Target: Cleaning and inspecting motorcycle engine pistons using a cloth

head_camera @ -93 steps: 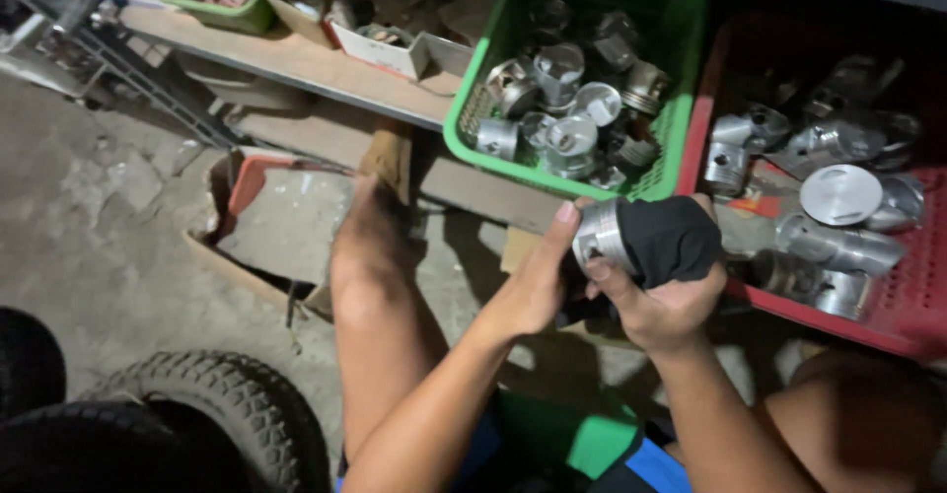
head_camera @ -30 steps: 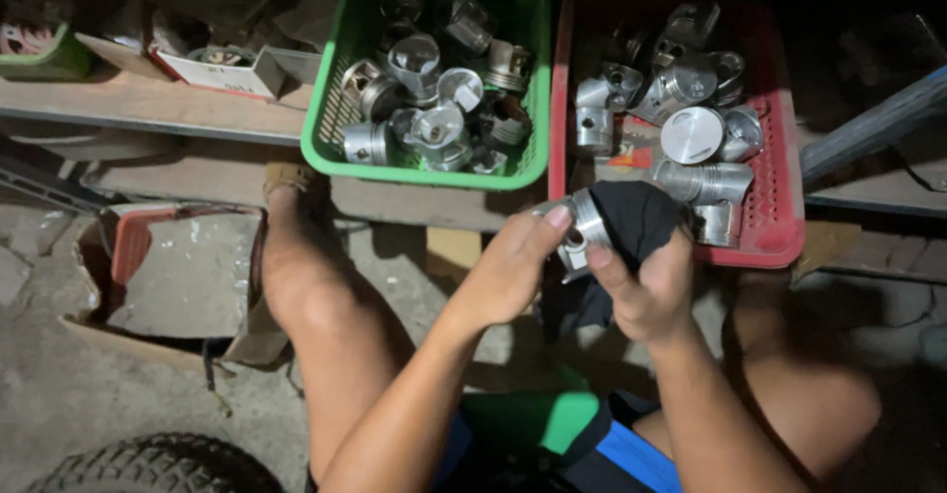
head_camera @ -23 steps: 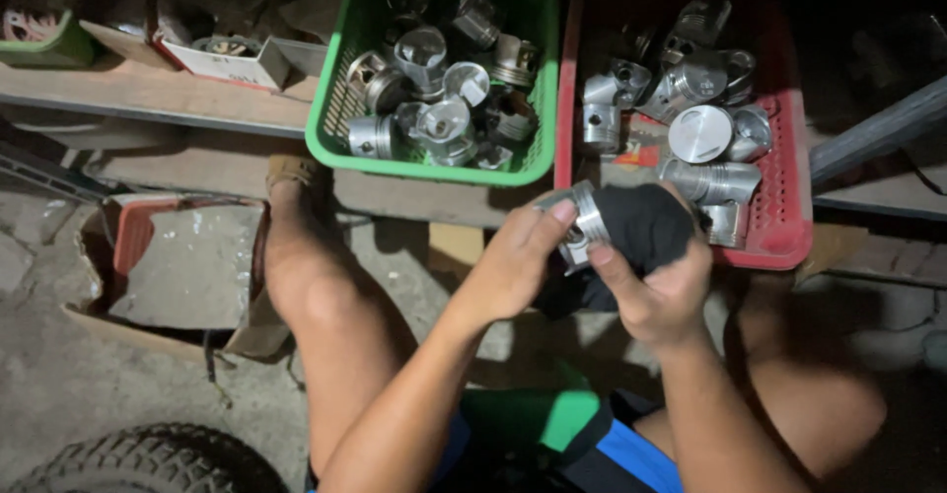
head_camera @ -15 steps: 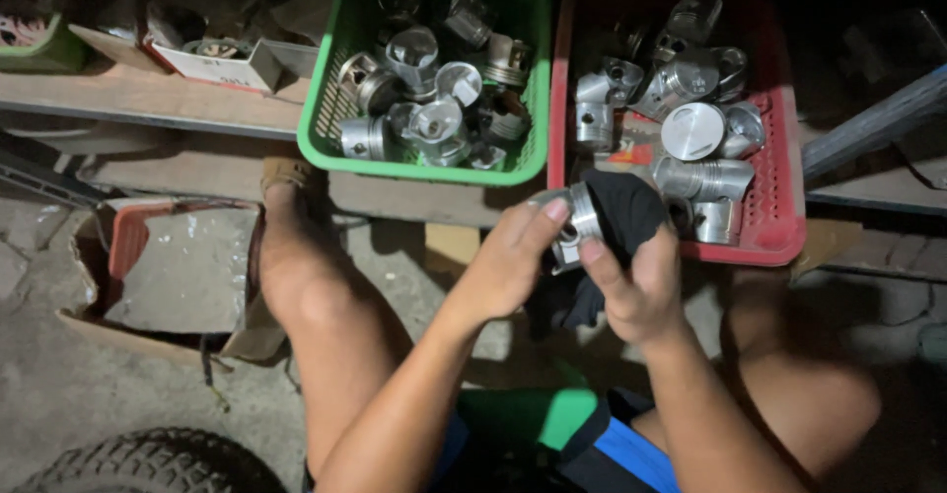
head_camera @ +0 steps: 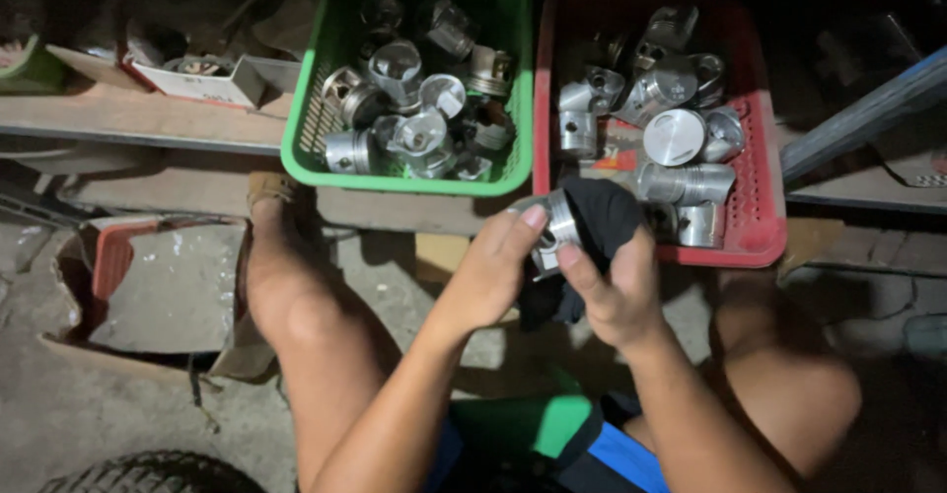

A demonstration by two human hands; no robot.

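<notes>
Both hands are meeting in front of the person's body, just below the two baskets, and working on one part together. The left hand is reaching in from the lower left with the forearm angled upward, its fingers curled around a small metal piston and the thumb lying across the piston's near end. The right hand is coming up from the lower right, wrist bent slightly inward, and is pinching a black cloth against the far side of the same piston, the thumb pointing toward the left hand's thumb. So both hands are closed: the left one gripping the piston, the right one gripping the cloth that is wrapping part of it. The piston is sitting between the two palms, its ringed silver side showing in the gap between cloth and left fingers. Directly above the right hand a red basket is holding loose silver pistons, its front rim just beyond the cloth. Above the left hand, a little farther off, a green basket is holding more of them. Bare knees are spreading out to either side below the hands, and a tyre is showing well down to the left.
</notes>
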